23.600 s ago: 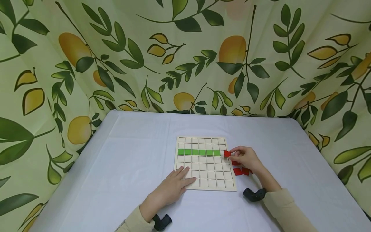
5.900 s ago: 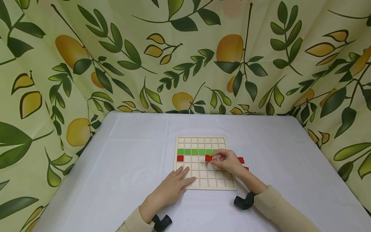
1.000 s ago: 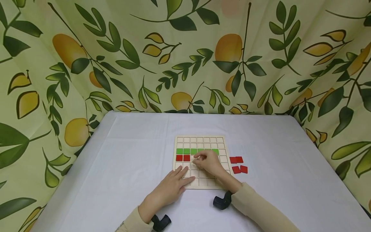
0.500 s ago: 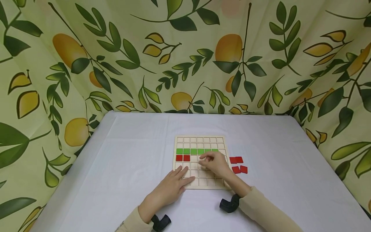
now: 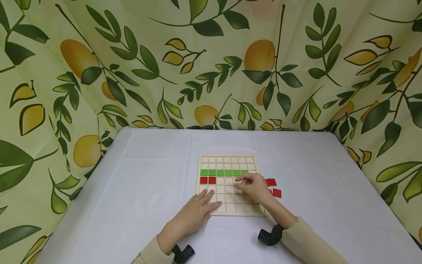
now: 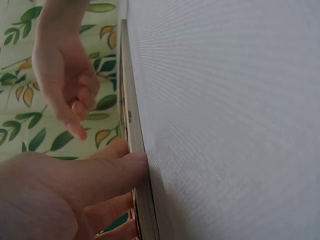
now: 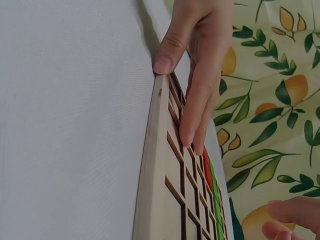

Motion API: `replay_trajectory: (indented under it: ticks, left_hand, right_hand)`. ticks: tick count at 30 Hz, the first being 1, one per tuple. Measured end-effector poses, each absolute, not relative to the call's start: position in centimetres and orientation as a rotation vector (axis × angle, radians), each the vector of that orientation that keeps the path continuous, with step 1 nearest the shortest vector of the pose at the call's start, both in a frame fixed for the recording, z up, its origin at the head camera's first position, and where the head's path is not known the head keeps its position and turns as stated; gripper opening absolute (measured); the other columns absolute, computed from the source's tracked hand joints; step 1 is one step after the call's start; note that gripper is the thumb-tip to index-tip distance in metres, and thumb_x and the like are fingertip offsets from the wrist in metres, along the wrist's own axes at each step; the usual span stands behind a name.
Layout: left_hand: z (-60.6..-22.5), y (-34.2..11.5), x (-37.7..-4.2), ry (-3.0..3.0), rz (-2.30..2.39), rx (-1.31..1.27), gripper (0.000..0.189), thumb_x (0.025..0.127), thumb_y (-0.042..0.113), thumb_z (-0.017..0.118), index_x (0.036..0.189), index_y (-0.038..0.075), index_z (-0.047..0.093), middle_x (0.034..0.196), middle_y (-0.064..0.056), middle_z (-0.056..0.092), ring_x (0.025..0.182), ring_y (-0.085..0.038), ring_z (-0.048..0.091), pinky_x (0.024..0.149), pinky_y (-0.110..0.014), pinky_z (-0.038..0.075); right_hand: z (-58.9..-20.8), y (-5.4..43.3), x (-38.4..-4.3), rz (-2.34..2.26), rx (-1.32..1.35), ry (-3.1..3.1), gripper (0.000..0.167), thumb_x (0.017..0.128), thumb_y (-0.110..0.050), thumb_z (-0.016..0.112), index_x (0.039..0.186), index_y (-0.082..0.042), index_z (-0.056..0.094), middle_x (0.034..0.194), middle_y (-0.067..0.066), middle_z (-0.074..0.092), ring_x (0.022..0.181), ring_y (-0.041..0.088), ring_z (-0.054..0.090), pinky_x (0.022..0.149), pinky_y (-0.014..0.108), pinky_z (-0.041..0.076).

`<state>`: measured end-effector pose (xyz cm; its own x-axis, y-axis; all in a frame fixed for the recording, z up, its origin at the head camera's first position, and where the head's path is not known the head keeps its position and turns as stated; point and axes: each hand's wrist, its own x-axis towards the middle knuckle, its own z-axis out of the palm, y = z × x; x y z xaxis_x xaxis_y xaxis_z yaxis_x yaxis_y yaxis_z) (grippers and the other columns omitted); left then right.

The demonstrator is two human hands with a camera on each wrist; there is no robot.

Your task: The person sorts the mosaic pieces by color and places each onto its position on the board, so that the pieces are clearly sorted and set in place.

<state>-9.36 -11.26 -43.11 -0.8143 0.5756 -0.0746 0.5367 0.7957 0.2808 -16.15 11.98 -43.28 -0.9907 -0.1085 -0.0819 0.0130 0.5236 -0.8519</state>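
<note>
My left hand (image 5: 194, 209) rests on the near left corner of a wooden grid board (image 5: 230, 208), fingers extended over it; its thumb (image 6: 115, 175) lies along the board's edge in the left wrist view. Several green square tiles (image 5: 225, 172) form one row on the grid. Two red tiles (image 5: 208, 180) sit below that row's left end. My right hand (image 5: 252, 186) hovers over the board's right part, fingers loosely bent. Nothing shows between its fingers in the left wrist view. Loose red tiles (image 5: 277, 193) lie right of the board, partly behind this hand.
A white cloth (image 5: 158, 176) covers the table. Patterned curtains (image 5: 211, 73) stand behind it and along the sides. Black curved wrist pieces (image 5: 271, 236) hang by both sleeves.
A red tile pinched in my right hand 5.9 s ago now sits second in the red row. Over the last second that hand has moved right across the board. The left hand stays put.
</note>
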Motion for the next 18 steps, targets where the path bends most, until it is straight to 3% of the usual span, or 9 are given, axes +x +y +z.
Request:
replay_trajectory:
  ticks: [18]
  left_hand:
    - [-43.0,-11.2,-9.3,2.809,0.411,0.843,0.043,0.096,0.016,0.055,0.139,0.027,0.053,0.155,-0.012,0.040,0.145,-0.034,0.036,0.113,-0.054,0.038]
  right_hand:
    - [-42.5,15.0,-15.3,-1.525,0.005,2.611,0.023,0.082,-0.011,0.074,0.098,0.005,0.071,0.062,-0.006,0.049,0.050,0.003,0.038,0.045,0.018,0.034]
